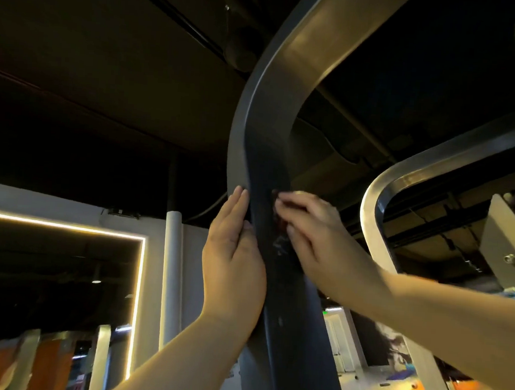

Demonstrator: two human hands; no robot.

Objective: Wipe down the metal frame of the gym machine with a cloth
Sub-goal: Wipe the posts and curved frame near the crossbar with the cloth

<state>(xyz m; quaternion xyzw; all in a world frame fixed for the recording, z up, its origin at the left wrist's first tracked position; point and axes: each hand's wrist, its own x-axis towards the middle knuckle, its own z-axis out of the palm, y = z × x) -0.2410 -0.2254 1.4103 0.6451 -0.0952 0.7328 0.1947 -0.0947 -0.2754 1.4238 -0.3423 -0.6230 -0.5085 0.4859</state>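
Observation:
I look up along a curved grey metal frame post (269, 110) of the gym machine that bends to the upper right. My left hand (233, 254) lies flat against the post's left edge, fingers straight and pointing up, thumb on the front face. My right hand (317, 238) reaches in from the right with curled fingers and holds a small dark cloth (280, 227) against the post's front face. Most of the cloth is hidden under the fingers; only dark reddish and bluish bits show.
A second curved metal bar (382, 185) rises to the right of the post, with a bolted bracket (506, 242) beside it. The dark ceiling is overhead. A lit door frame (139, 278) and a white pillar (172, 265) stand at the lower left.

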